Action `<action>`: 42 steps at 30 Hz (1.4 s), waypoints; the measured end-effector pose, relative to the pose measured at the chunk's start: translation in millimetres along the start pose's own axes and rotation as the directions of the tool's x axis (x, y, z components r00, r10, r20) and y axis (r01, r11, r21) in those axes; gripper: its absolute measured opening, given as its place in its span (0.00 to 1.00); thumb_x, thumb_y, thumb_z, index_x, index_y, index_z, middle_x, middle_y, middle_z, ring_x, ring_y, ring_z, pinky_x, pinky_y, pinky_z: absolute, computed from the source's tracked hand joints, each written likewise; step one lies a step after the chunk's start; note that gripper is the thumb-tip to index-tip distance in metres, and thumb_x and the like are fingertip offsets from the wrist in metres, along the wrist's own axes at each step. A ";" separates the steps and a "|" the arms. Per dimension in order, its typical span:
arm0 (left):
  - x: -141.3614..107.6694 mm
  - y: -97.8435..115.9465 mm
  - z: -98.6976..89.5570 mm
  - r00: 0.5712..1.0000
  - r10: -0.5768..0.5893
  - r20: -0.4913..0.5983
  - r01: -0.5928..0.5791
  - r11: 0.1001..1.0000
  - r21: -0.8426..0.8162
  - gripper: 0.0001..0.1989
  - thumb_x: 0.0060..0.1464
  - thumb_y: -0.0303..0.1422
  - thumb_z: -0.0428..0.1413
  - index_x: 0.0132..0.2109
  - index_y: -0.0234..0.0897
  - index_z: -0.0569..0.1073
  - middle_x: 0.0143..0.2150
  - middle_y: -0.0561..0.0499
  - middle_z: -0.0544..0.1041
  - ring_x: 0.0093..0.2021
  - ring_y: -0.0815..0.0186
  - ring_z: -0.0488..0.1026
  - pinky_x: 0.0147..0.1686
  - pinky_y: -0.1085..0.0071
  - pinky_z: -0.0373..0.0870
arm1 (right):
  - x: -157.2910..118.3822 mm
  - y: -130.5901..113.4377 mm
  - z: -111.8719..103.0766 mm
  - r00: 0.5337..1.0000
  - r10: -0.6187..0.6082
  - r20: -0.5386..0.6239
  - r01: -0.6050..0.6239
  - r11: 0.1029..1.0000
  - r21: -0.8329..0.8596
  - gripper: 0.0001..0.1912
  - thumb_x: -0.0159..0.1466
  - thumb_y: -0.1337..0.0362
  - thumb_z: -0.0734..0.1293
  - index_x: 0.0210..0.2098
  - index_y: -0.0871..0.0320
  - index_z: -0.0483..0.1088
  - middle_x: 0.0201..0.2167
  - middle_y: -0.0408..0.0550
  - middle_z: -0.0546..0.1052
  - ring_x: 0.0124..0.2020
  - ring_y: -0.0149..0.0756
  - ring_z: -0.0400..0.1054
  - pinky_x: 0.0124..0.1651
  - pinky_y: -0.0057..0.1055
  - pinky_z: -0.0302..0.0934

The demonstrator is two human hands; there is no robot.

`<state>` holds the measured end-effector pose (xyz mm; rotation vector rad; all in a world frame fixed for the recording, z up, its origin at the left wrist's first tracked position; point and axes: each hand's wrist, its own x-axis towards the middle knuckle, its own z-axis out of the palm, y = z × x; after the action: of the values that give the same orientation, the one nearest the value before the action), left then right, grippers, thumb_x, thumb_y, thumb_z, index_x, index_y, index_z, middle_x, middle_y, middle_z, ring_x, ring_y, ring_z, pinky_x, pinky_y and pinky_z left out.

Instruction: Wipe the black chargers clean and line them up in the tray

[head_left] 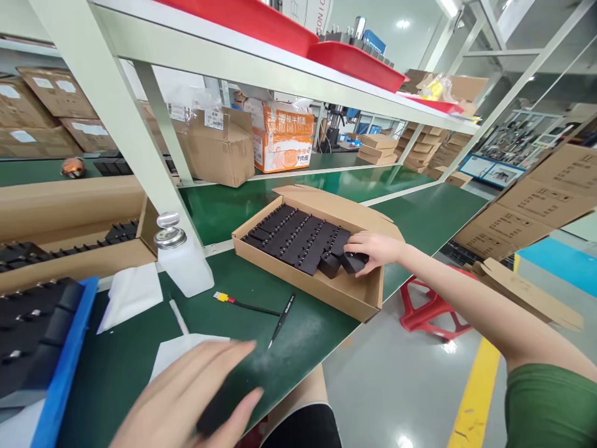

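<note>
My right hand [370, 249] reaches into a shallow cardboard box [303, 292] and grips a small black block [351, 262] at the box's right end. A second loose black block [329, 264] sits beside it, tilted. Rows of similar black blocks [289, 239] with small metal pins fill the box's left part. Nearest the camera, my left hand [186, 398] is blurred over the green bench, its fingers stretched and thumb apart. Something dark shows between thumb and fingers; I cannot make out whether it is a thing or shadow. Beyond it lie black tweezers [282, 320] and a short USB cable [247, 305].
A white pump bottle [184, 261] stands by the shelf post. At left are a blue-edged tray [69, 361] of black blocks and a larger cardboard box [69, 193]. White paper [133, 292] and a white stick [178, 316] lie nearby. A red stool [431, 308] stands right.
</note>
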<state>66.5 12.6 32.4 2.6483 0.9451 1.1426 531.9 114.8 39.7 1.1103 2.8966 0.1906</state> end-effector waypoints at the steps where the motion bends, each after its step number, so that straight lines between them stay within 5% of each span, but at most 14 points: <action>1: 22.6 5.6 13.7 0.989 0.064 0.132 -0.064 0.998 -0.003 0.13 0.63 0.40 0.56 0.52 0.43 0.74 0.46 0.52 0.81 0.43 0.64 0.78 0.42 0.70 0.77 | 0.4 -0.8 2.3 1.000 -0.028 0.008 0.028 1.000 0.003 0.34 0.62 0.36 0.64 0.51 0.59 0.70 0.38 0.56 0.73 0.38 0.43 0.68 0.43 0.36 0.60; 3: 74.1 17.5 49.1 0.915 0.065 0.398 -0.094 0.994 0.053 0.15 0.65 0.39 0.54 0.54 0.37 0.74 0.48 0.47 0.80 0.48 0.60 0.77 0.47 0.64 0.76 | 1.4 -1.3 7.4 0.996 -0.084 0.027 0.083 0.996 0.009 0.34 0.62 0.36 0.64 0.51 0.58 0.70 0.38 0.55 0.73 0.37 0.42 0.67 0.42 0.36 0.59; 4: 100.4 22.8 69.3 0.839 0.011 0.545 -0.078 0.992 0.099 0.17 0.65 0.40 0.54 0.55 0.36 0.73 0.52 0.45 0.78 0.53 0.58 0.75 0.53 0.62 0.74 | 2.3 -0.9 10.3 0.993 -0.110 0.040 0.109 0.994 0.011 0.34 0.61 0.35 0.65 0.51 0.58 0.71 0.38 0.55 0.73 0.36 0.42 0.66 0.42 0.35 0.59; 8: 183.1 30.5 143.0 0.757 -0.086 0.648 -0.063 0.977 0.202 0.20 0.62 0.42 0.59 0.53 0.32 0.73 0.53 0.43 0.76 0.55 0.56 0.73 0.55 0.53 0.72 | 9.5 6.5 21.7 0.977 -0.184 0.107 0.183 0.983 0.023 0.36 0.58 0.33 0.67 0.49 0.59 0.72 0.36 0.52 0.72 0.34 0.40 0.65 0.40 0.34 0.58; 11: 210.9 25.1 175.2 0.681 -0.164 0.714 -0.040 0.965 0.259 0.16 0.63 0.40 0.59 0.52 0.34 0.73 0.52 0.45 0.76 0.50 0.60 0.76 0.50 0.56 0.76 | 15.4 15.3 23.0 0.969 -0.189 0.156 0.182 0.982 0.055 0.36 0.57 0.35 0.69 0.50 0.58 0.72 0.37 0.52 0.72 0.37 0.41 0.66 0.42 0.35 0.59; 15: 216.9 21.4 191.2 0.643 -0.212 0.735 -0.023 0.955 0.296 0.16 0.63 0.39 0.58 0.53 0.34 0.73 0.52 0.45 0.76 0.49 0.60 0.76 0.49 0.57 0.76 | 10.1 19.4 6.0 0.982 -0.056 0.180 0.034 0.992 0.126 0.38 0.55 0.36 0.72 0.56 0.55 0.69 0.47 0.56 0.73 0.46 0.45 0.69 0.50 0.38 0.63; 18: 214.1 20.8 194.0 0.652 -0.206 0.730 -0.034 0.953 0.300 0.17 0.64 0.39 0.58 0.54 0.34 0.72 0.53 0.44 0.75 0.51 0.59 0.75 0.50 0.55 0.75 | -5.6 13.3 -7.3 0.966 0.208 0.153 -0.231 0.961 0.154 0.47 0.57 0.35 0.69 0.66 0.56 0.58 0.60 0.62 0.68 0.59 0.52 0.66 0.58 0.44 0.62; 22: 212.7 15.6 197.2 0.662 -0.181 0.728 -0.045 0.959 0.279 0.17 0.63 0.40 0.58 0.54 0.34 0.73 0.53 0.44 0.75 0.51 0.59 0.75 0.51 0.55 0.75 | -19.5 -2.4 4.7 0.792 0.580 0.192 -0.605 0.787 0.120 0.55 0.58 0.33 0.66 0.69 0.66 0.52 0.56 0.72 0.71 0.53 0.59 0.71 0.49 0.50 0.68; 26: 214.6 14.1 199.0 0.691 -0.155 0.706 -0.051 0.964 0.262 0.16 0.63 0.40 0.58 0.52 0.34 0.73 0.51 0.45 0.76 0.49 0.60 0.76 0.49 0.56 0.76 | -6.9 -8.7 35.8 0.644 0.729 0.231 -0.757 0.651 0.056 0.33 0.65 0.44 0.67 0.59 0.61 0.66 0.49 0.56 0.75 0.46 0.42 0.73 0.48 0.44 0.71; 31: 203.0 23.5 156.4 0.810 -0.095 0.579 -0.050 0.972 0.229 0.14 0.64 0.38 0.57 0.50 0.33 0.73 0.47 0.45 0.77 0.47 0.60 0.76 0.48 0.57 0.75 | 8.1 1.1 45.8 0.579 0.805 0.132 -0.815 0.578 0.046 0.17 0.69 0.52 0.66 0.47 0.60 0.71 0.43 0.49 0.76 0.40 0.34 0.73 0.43 0.36 0.71; 35: 154.6 12.1 63.8 0.891 -0.154 0.428 0.054 0.970 0.237 0.13 0.66 0.37 0.50 0.49 0.34 0.73 0.44 0.44 0.77 0.49 0.56 0.76 0.49 0.58 0.72 | -3.0 1.7 42.4 0.581 0.812 -0.048 -0.807 0.583 0.092 0.21 0.66 0.49 0.69 0.48 0.61 0.71 0.45 0.50 0.76 0.42 0.36 0.72 0.44 0.38 0.70; 38: 86.9 -6.5 -10.0 0.947 -0.256 0.196 0.213 0.953 0.213 0.14 0.64 0.42 0.52 0.50 0.38 0.72 0.41 0.49 0.77 0.44 0.60 0.76 0.46 0.63 0.72 | -5.6 10.2 39.0 0.573 0.808 -0.133 -0.793 0.588 0.160 0.41 0.46 0.35 0.75 0.41 0.67 0.75 0.36 0.62 0.77 0.36 0.46 0.73 0.32 0.38 0.62; 40: 32.6 -12.5 -43.6 0.929 -0.369 0.035 0.361 0.921 0.145 0.16 0.61 0.44 0.56 0.49 0.38 0.72 0.39 0.51 0.77 0.39 0.63 0.76 0.44 0.65 0.73 | 1.5 5.9 31.5 0.557 0.811 -0.176 -0.789 0.584 0.191 0.50 0.39 0.28 0.72 0.40 0.71 0.75 0.39 0.70 0.76 0.37 0.52 0.73 0.29 0.41 0.55; 42: -17.2 -11.6 -56.6 0.860 -0.506 0.068 0.498 0.860 0.108 0.22 0.58 0.45 0.60 0.54 0.39 0.70 0.44 0.48 0.78 0.43 0.60 0.76 0.46 0.64 0.73 | 13.1 -23.9 15.0 0.560 0.792 -0.244 -0.764 0.607 0.220 0.58 0.38 0.26 0.70 0.49 0.71 0.74 0.48 0.75 0.74 0.45 0.57 0.73 0.32 0.44 0.57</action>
<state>12.7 3.9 58.2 2.2663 1.5735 0.8561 507.4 107.4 21.9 2.5482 2.3812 0.2750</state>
